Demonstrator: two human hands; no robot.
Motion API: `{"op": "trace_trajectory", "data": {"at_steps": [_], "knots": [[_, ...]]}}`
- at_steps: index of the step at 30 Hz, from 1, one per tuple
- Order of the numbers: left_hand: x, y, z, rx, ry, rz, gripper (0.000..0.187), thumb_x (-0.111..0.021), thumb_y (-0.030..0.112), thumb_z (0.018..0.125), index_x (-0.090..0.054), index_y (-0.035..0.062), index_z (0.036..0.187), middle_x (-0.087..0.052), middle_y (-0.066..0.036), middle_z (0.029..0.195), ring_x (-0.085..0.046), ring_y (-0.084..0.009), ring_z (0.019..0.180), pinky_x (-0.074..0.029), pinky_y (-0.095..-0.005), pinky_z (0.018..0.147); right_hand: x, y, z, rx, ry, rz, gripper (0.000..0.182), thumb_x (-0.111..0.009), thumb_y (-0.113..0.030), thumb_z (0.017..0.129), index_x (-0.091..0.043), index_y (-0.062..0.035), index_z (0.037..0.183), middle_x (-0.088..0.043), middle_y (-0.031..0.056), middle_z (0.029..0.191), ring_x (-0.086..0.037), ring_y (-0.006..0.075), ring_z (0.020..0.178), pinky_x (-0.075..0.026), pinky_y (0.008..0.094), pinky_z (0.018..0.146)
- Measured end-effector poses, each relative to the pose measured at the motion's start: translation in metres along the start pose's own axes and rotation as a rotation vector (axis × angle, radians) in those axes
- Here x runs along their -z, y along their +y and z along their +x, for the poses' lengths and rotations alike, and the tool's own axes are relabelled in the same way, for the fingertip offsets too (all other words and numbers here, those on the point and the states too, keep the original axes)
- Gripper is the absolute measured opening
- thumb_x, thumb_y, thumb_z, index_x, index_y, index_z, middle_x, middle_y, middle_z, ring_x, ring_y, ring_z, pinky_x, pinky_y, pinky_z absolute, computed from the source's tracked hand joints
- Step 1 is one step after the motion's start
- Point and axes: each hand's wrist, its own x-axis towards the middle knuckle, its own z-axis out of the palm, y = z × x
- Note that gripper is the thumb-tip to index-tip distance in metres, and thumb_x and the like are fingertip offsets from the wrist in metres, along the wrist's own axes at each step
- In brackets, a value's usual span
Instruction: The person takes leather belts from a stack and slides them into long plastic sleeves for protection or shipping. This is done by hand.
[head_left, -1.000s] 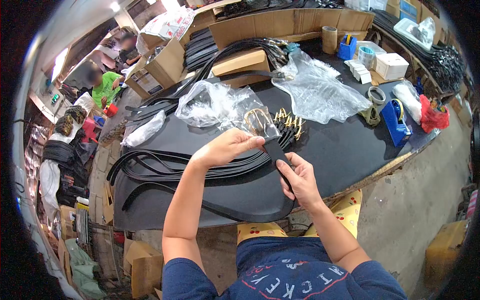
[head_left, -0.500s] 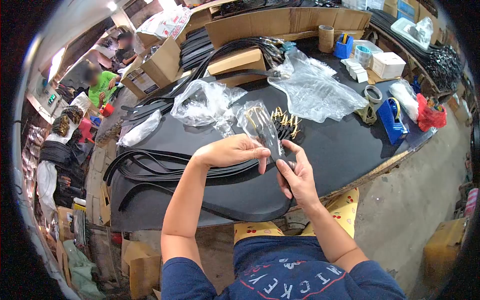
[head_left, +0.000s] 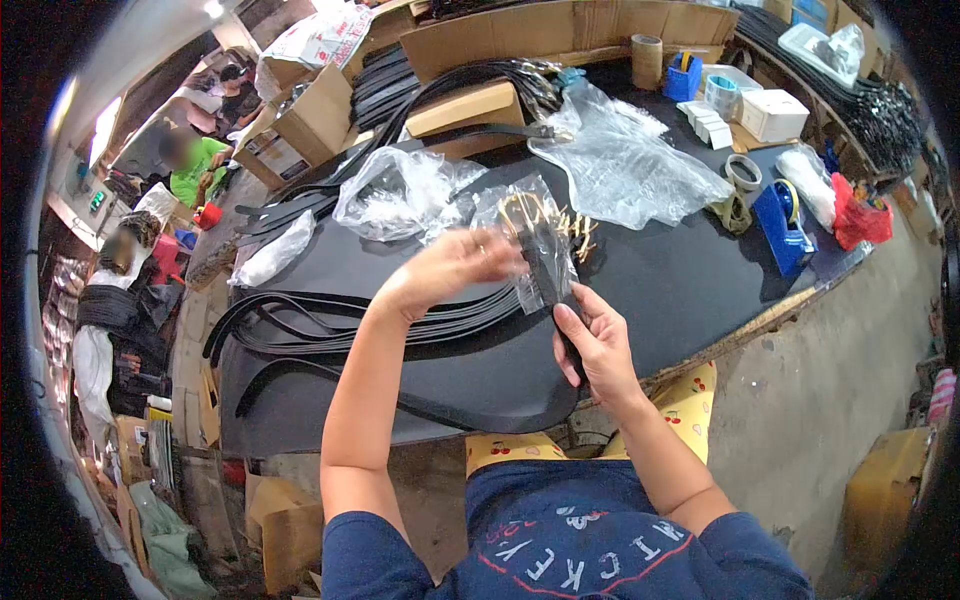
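My right hand [head_left: 600, 345] is closed around a black belt [head_left: 562, 318] just below its buckle end, thumb on top. A clear plastic bag [head_left: 545, 275] covers that end, and a gold-coloured buckle shows through it. From my grip the strap curves down past the table's front edge and back left over the table. Beside the bag, my left hand [head_left: 460, 265] is smeared by motion, its fingers at the bag's left side. Several gold-coloured buckles [head_left: 580, 232] lie just behind the bag. More black belts [head_left: 370, 325] are stretched out under my left forearm.
Crumpled clear plastic [head_left: 400, 195] and a large clear plastic sheet [head_left: 630, 165] lie at the back of the black table. To the right are a blue tape dispenser [head_left: 783, 230], a tape roll [head_left: 742, 172] and a red bag [head_left: 862, 225]. A person in green [head_left: 198, 170] sits far left.
My left hand has moved up and left from the lower part of the bag. The bag now spreads wider, while my right hand keeps its grip on the belt.
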Motion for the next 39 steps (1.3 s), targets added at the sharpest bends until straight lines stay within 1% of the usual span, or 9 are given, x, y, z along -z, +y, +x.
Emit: {"op": "trace_trajectory", "data": {"at_steps": [3, 6, 13, 14, 18, 21, 22, 30, 39], "knots": [[-0.008, 0.015, 0.010, 0.064, 0.167, -0.251, 0.039, -0.064, 0.035, 0.088, -0.062, 0.0005, 0.107, -0.066, -0.005, 0.093, -0.063, -0.0116, 0.083, -0.051, -0.0252, 0.076, -0.002, 0.003, 0.000, -0.026, 0.037, -0.044, 0.039, -0.056, -0.018, 0.094, -0.048, 0.0010, 0.126, -0.053, 0.0020, 0.059, -0.041, 0.0060, 0.040, -0.029, 0.0200, 0.033], [-0.020, 0.011, 0.021, 0.002, 0.247, -0.091, 0.030, -0.063, 0.025, 0.089, -0.061, 0.0021, 0.109, -0.067, -0.004, 0.094, -0.064, -0.0095, 0.080, -0.054, -0.0255, 0.072, -0.004, 0.003, 0.000, 0.002, 0.053, -0.056, 0.039, -0.055, -0.018, 0.094, -0.047, 0.0014, 0.127, -0.053, 0.0028, 0.060, -0.041, 0.0064, 0.039, -0.030, 0.0204, 0.033], [-0.042, 0.029, 0.052, -0.133, 0.099, 0.025, 0.022, -0.064, 0.017, 0.088, -0.064, 0.0023, 0.104, -0.067, -0.002, 0.088, -0.060, -0.0035, 0.071, -0.048, -0.0190, 0.063, 0.002, -0.003, -0.004, 0.030, 0.086, 0.012, 0.043, -0.054, -0.021, 0.095, -0.044, 0.0017, 0.130, -0.053, 0.0022, 0.061, -0.045, 0.0090, 0.039, -0.038, 0.0222, 0.038], [-0.049, 0.028, 0.060, -0.175, 0.100, -0.032, 0.020, -0.064, 0.016, 0.087, -0.065, 0.0018, 0.101, -0.067, -0.001, 0.084, -0.056, -0.0014, 0.066, -0.043, -0.0172, 0.057, 0.010, -0.002, -0.006, 0.032, 0.034, 0.057, 0.045, -0.053, -0.025, 0.096, -0.042, 0.0007, 0.131, -0.060, 0.0065, 0.073, -0.059, 0.0122, 0.053, -0.043, 0.0222, 0.047], [-0.066, 0.048, 0.084, -0.203, -0.096, 0.288, 0.020, -0.065, 0.015, 0.085, -0.066, -0.0011, 0.097, -0.068, -0.003, 0.080, -0.059, -0.0042, 0.068, -0.044, -0.0175, 0.058, 0.039, 0.006, -0.003, 0.162, 0.146, 0.133, 0.039, -0.053, -0.026, 0.096, -0.050, 0.0006, 0.124, -0.062, 0.0022, 0.097, -0.059, 0.0095, 0.079, -0.046, 0.0227, 0.070], [-0.088, 0.054, 0.102, -0.274, -0.177, 0.406, 0.022, -0.065, 0.015, 0.085, -0.065, -0.0034, 0.098, -0.069, -0.006, 0.082, -0.060, -0.0060, 0.071, -0.046, -0.0193, 0.061, 0.050, -0.005, 0.003, 0.285, 0.222, 0.093, 0.033, -0.058, -0.021, 0.093, -0.056, 0.0011, 0.117, -0.060, -0.0015, 0.088, -0.052, 0.0057, 0.076, -0.045, 0.0234, 0.071], [-0.094, 0.051, 0.109, -0.249, -0.205, 0.396, 0.025, -0.065, 0.014, 0.085, -0.063, -0.0055, 0.100, -0.069, -0.010, 0.084, -0.061, -0.0075, 0.072, -0.047, -0.0209, 0.063, 0.052, -0.010, 0.001, 0.279, 0.250, 0.139, 0.020, -0.060, -0.020, 0.092, -0.063, -0.0035, 0.102, -0.062, -0.0020, 0.089, -0.054, 0.0059, 0.076, -0.043, 0.0247, 0.076], [-0.118, 0.051, 0.124, -0.287, -0.379, 0.378, 0.039, -0.066, 0.016, 0.086, -0.057, -0.0068, 0.116, -0.070, -0.011, 0.088, -0.063, -0.0102, 0.078, -0.048, -0.0218, 0.067, 0.073, -0.011, 0.004, 0.348, 0.417, 0.106, 0.009, -0.068, -0.013, 0.086, -0.065, -0.0067, 0.080, -0.062, -0.0039, 0.077, -0.052, 0.0040, 0.071, -0.040, 0.0203, 0.066], [-0.120, -0.012, 0.086, -0.126, -0.071, -0.069, 0.026, -0.066, 0.019, 0.087, -0.066, -0.0024, 0.102, -0.067, -0.003, 0.088, -0.058, -0.0066, 0.078, -0.046, -0.0209, 0.073, 0.084, -0.015, 0.006, 0.453, 0.521, 0.201, 0.006, -0.068, -0.006, 0.084, -0.065, -0.0056, 0.080, -0.059, -0.0051, 0.076, -0.048, 0.0018, 0.069, -0.037, 0.0176, 0.063]]}}
